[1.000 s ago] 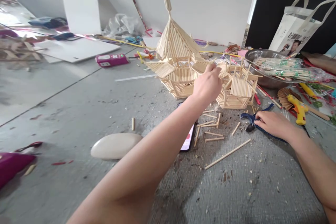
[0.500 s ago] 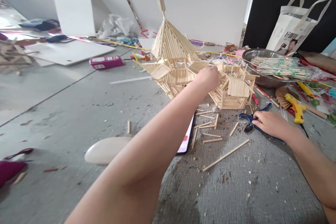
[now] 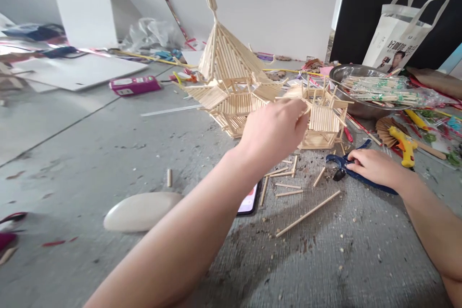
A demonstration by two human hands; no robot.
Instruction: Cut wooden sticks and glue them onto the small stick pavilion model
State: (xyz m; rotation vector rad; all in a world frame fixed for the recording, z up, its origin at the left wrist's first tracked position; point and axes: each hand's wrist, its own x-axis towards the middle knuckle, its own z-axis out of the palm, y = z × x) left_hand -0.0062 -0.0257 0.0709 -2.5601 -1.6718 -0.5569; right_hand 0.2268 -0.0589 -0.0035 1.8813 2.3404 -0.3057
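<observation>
My left hand reaches across the middle with curled fingers, in front of a pavilion model built of wooden sticks. What it may hold is hidden behind the hand. The model's pointed roof rises behind it, and a smaller stick structure stands just to its right. My right hand is closed on a pair of blue-handled pliers lying low over the floor. Between the hands lie several short cut sticks and one longer stick.
A phone lies partly under my left forearm, near a smooth pale oval object. On the right are a metal bowl with packed sticks, a yellow glue gun and a white bag. A purple packet lies left.
My left hand has drawn back from the stick model toward me and lower. The right hand stays on the pliers. The whole view has shifted slightly.
</observation>
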